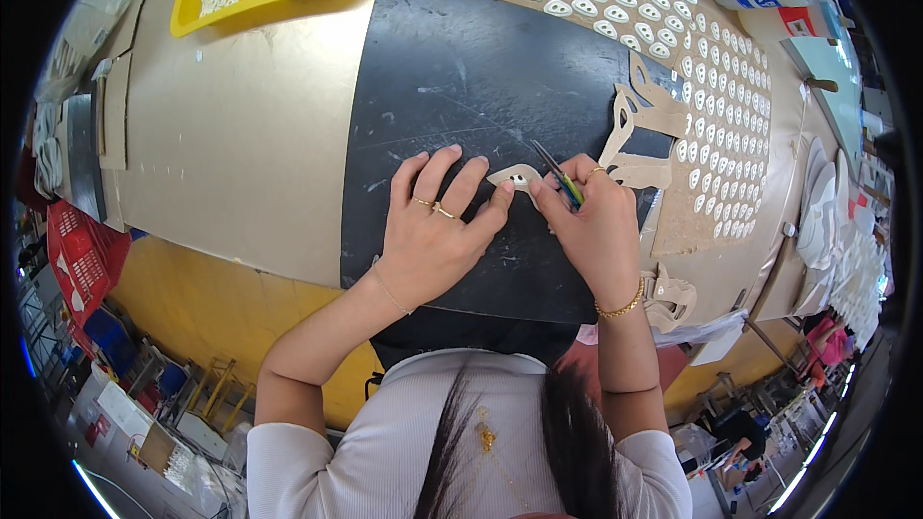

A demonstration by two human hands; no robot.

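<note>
Piece: a small cream cutout (pixel 517 178) is lying on the black mat (pixel 452 86), right between the two hands and touching both.
Long axis: it is running roughly left to right, tilting a little down toward the right, as far as the fingers let me see.
Left hand: the left hand (pixel 433 231) is lying spread and flat on the mat, fingers fanned toward the far side, its index fingertip pressing on the left end of the cutout.
Right hand: the right hand (pixel 596 221) is curled narrow around a thin tool (pixel 558 173) with a green grip, pinching it between thumb and fingers; the dark tip is pointing far and left, over the right end of the cutout.
Nearer hand: both are on it; the left is pinning, the right is bringing the tool, so the tool is working in from the right.
Tool tip: I cannot tell whether it is actually touching the cutout.
Right of the hands: tan offcuts (pixel 639 135) with holes in them are lying at the mat's right edge, just beside the right hand.
Far and right: rows of white ovals (pixel 716 86) are sitting on brown board, well apart from the work.
Far left: a yellow tray (pixel 192 19) is holding more pale bits.
</note>
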